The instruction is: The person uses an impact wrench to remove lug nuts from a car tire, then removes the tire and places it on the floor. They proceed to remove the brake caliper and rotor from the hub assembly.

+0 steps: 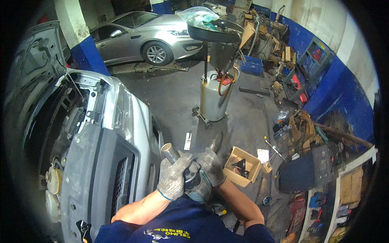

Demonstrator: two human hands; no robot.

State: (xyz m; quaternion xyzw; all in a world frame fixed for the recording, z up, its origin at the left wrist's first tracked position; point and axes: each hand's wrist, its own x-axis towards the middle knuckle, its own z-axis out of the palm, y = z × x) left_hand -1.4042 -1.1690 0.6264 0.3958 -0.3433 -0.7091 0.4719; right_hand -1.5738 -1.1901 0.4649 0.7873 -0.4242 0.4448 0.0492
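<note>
In a grey knit work glove, my left hand is closed around a metal tube whose open end points up and away. Beside it, my right hand, in a darker, dirtier glove, has its fingers curled round a part. A narrow metal tip sticks out above that hand; I cannot make out what it belongs to. Between and below the hands, close to my body, is a dark rounded part, mostly covered by the gloves. The hands touch or nearly touch each other.
On the left stands a car with its hood up and grey bumper. Ahead are a wheeled waste-oil drainer and a silver car. To the right lie an open cardboard box, a black mat, parts and shelves.
</note>
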